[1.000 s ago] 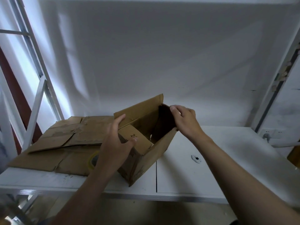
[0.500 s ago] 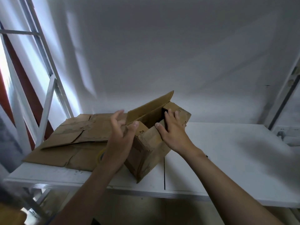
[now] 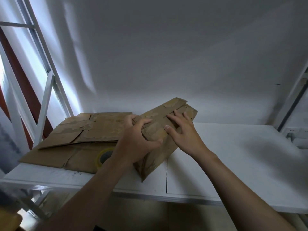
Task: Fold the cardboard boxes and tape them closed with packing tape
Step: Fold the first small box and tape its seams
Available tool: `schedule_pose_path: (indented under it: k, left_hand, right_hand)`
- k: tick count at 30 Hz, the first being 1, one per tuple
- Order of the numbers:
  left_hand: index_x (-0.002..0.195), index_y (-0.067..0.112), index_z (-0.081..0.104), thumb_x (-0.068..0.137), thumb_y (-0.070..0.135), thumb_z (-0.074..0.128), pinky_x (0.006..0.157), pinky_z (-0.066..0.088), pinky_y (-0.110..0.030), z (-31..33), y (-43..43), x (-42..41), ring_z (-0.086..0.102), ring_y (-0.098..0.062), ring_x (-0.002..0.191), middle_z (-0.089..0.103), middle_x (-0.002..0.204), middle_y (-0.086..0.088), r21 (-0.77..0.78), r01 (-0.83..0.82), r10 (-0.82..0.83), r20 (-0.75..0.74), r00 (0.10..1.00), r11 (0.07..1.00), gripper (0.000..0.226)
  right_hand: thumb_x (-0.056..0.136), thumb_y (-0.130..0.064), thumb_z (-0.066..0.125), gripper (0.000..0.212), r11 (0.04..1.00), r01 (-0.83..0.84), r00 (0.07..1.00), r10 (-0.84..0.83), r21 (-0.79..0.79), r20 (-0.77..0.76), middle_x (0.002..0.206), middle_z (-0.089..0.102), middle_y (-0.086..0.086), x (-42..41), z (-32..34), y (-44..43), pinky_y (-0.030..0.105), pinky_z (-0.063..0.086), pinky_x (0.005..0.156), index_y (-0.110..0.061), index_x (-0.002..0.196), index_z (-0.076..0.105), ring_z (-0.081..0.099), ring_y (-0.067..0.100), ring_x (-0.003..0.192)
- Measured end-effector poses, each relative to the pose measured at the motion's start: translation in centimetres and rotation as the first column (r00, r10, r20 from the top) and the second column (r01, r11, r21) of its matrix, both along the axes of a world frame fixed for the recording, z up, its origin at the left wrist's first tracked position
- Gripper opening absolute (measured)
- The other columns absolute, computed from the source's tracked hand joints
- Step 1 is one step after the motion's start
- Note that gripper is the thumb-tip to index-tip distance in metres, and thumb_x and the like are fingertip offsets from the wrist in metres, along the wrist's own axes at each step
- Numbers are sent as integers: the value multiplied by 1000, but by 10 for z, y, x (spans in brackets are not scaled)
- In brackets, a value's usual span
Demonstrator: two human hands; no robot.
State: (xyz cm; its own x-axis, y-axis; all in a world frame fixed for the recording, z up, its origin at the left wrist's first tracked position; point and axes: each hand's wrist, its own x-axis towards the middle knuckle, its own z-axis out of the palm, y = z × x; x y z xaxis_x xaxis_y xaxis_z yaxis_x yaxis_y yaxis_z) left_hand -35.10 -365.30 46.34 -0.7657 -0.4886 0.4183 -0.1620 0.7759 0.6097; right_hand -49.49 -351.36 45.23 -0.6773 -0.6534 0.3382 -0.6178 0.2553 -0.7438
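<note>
Now, pressing the brown box [image 3: 155,157]
The left hand [image 3: 136,140] curls fingers round its edge; the right hand [image 3: 185,134] presses flat, fingers spread.

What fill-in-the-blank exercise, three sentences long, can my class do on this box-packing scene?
1. The right hand presses flat on the ____ of the cardboard box.
2. The roll of packing tape lies to the ____ of the box, on flattened cardboard.
3. The table beneath the box is ____ in colour.
Missing words: top; left; white.
</note>
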Motion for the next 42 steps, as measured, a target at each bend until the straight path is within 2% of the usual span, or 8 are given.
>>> schedule_pose_path:
  k: [4, 8, 11, 14, 17, 25, 30, 42]
  left_hand:
    - [131, 34, 58, 68, 45, 89, 97, 43, -25, 8, -13, -14, 37, -6, 116, 31, 133, 9, 29, 66, -67, 32, 997, 997, 71]
    - [127, 43, 54, 51, 71, 80, 94, 44, -19, 12, -33, -30, 41, -8, 117, 35, 131, 10, 71, 178, -185, 112, 976, 982, 85]
    - [134, 39, 56, 50, 79, 69, 97, 39, -22, 9, -48, -42, 42, -10, 121, 37, 134, 9, 65, 174, -180, 105, 978, 983, 93]
    - [134, 38, 56, 55, 78, 64, 98, 39, -24, 5, -59, -52, 43, -10, 119, 39, 134, 7, 48, 158, -161, 92, 983, 986, 89]
    - [129, 39, 59, 58, 72, 65, 92, 39, -18, 0, -69, -58, 47, -6, 113, 44, 130, 5, 31, 145, -146, 48, 988, 989, 78]
    - [127, 34, 61, 64, 55, 71, 88, 38, 2, -15, -61, -42, 41, 21, 115, 44, 135, -6, -13, 188, -188, -124, 974, 982, 67]
    - [127, 32, 61, 65, 54, 72, 90, 35, 4, -20, -56, -33, 43, 16, 112, 45, 138, -9, -71, 157, -167, -158, 973, 985, 67]
    - [136, 27, 63, 69, 61, 69, 107, 45, -37, -21, -67, -63, 42, -21, 134, 43, 146, -6, -53, 202, -206, -83, 975, 978, 75]
  right_hand:
    - [96, -54, 56, 45, 992, 122, 988, -118, 31, -100, 165, 23, -15, -17, -2, 11, 67, 7, 119, -46, 141, 51, -4, 15, 154]
    - [91, -64, 56, 45, 972, 234, 970, -234, -13, -61, 166, 14, -16, -45, -4, 28, 75, 6, 114, -55, 135, 52, -12, 18, 154]
    - [87, -71, 58, 48, 965, 263, 965, -263, -23, 10, 166, 11, -16, -71, -9, 31, 72, 10, 117, -58, 133, 52, -4, 25, 155]
    - [86, -63, 66, 44, 970, 196, 979, -185, -146, 81, 159, 23, -10, -88, -10, 23, 47, 33, 118, -49, 129, 61, 28, 14, 144]
    - [87, -57, 70, 43, 974, 160, 986, -149, -160, 75, 153, 24, -8, -97, -9, 11, 30, 37, 110, -42, 127, 64, 34, 8, 133]
    - [86, -52, 72, 30, 948, 176, 984, -165, -264, 63, 146, 27, -9, -91, -14, -5, 43, 41, 111, -47, 115, 67, 31, 20, 138]
    - [86, -51, 70, 32, 945, 179, 984, -170, -275, 56, 145, 26, -10, -84, -15, -2, 43, 41, 111, -48, 118, 66, 29, 21, 137]
    - [87, -56, 68, 33, 939, 223, 974, -207, -263, 88, 148, 24, -11, -92, -26, 17, 38, 38, 112, -54, 120, 64, 27, 19, 139]
